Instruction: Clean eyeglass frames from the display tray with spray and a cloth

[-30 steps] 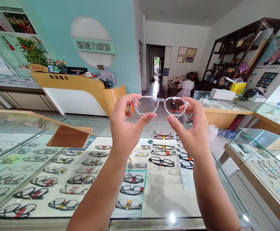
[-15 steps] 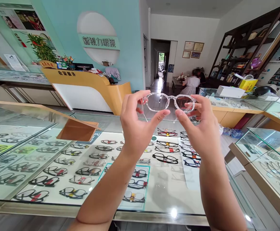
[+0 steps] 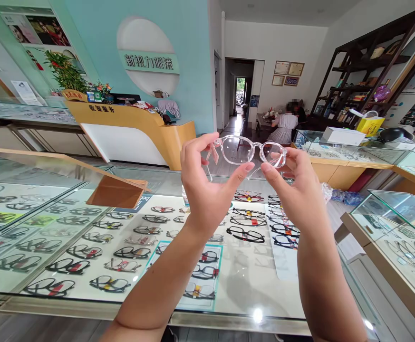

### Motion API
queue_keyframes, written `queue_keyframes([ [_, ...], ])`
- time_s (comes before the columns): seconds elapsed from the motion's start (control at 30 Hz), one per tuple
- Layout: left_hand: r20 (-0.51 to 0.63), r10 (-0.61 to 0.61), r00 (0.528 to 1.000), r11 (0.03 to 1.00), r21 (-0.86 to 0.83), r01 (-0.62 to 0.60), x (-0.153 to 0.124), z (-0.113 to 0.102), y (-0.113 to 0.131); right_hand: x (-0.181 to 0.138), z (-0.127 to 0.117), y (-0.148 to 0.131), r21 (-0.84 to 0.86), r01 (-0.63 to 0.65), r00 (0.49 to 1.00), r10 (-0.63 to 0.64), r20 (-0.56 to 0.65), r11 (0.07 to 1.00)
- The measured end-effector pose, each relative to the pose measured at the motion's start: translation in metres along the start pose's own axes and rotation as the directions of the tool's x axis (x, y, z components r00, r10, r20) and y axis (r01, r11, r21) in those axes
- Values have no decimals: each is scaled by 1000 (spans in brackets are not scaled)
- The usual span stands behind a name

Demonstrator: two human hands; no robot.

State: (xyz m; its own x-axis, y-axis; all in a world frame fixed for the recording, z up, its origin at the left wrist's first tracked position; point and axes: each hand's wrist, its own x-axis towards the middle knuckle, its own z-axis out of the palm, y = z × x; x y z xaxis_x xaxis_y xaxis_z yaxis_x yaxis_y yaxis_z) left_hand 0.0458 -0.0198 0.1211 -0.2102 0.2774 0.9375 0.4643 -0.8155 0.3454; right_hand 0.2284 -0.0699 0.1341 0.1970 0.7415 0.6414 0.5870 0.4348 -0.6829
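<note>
A pair of clear-framed glasses [image 3: 245, 149] is held up in front of me at chest height, above a glass display counter [image 3: 228, 327]. My left hand [image 3: 207, 185] pinches the frame's left end, thumb below and fingers behind. My right hand [image 3: 294, 187] pinches the right end the same way. A small orange tag hangs at the left end of the frame. The temples look partly unfolded and point down and toward me. Both forearms rise from the bottom edge of the view.
Under the counter glass lie rows of several spectacle frames [image 3: 245, 233]. More glass cases stand at left [image 3: 22, 228] and right [image 3: 396, 223]. A yellow reception desk [image 3: 132, 126] is behind, a dark shelf unit [image 3: 364, 71] at right, and a seated person [image 3: 284, 126] far back.
The glasses have tilted, the lenses now facing more upward, and the temples have swung partly open. Both hands shifted slightly right and up in view while keeping their pinch.
</note>
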Motion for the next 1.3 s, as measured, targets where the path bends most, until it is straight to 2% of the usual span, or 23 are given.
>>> queue_keyframes([
  [0.1, -1, 2, 1000, 1000, 4, -2, 0, 1, 0, 1, -1, 0, -1, 6, 1000, -6, -3, 1000],
  [0.3, 15, -25, 1000, 997, -74, 26, 0, 5, -7, 1, -3, -1, -108, 67, 991, -78, -104, 992],
  [0.5, 36, -119, 992, 981, -148, 123, 1, 10, -10, 1, -2, -3, -239, 151, 957, -202, -206, 959],
  [0.67, 96, -193, 976, 956, -206, 209, -1, 16, -15, 2, -2, -5, -288, 163, 937, -240, -255, 943],
  [0.83, 101, -216, 971, 951, -202, 232, -5, 23, -25, 6, 0, -2, -256, 162, 943, -226, -243, 953],
  [0.97, 45, -225, 973, 957, -178, 230, -7, 28, -31, 10, 6, 5, -263, 188, 942, -250, -223, 946],
  [1.1, -4, -185, 983, 971, -154, 182, -7, 29, -34, 12, 11, 9, -264, 200, 940, -261, -219, 943],
  [1.2, -19, -162, 987, 975, -157, 157, -7, 30, -35, 12, 14, 10, -239, 164, 950, -218, -222, 957],
  [1.3, -25, -150, 988, 975, -171, 143, -8, 31, -37, 11, 16, 10, -162, 115, 974, -143, -173, 980],
])
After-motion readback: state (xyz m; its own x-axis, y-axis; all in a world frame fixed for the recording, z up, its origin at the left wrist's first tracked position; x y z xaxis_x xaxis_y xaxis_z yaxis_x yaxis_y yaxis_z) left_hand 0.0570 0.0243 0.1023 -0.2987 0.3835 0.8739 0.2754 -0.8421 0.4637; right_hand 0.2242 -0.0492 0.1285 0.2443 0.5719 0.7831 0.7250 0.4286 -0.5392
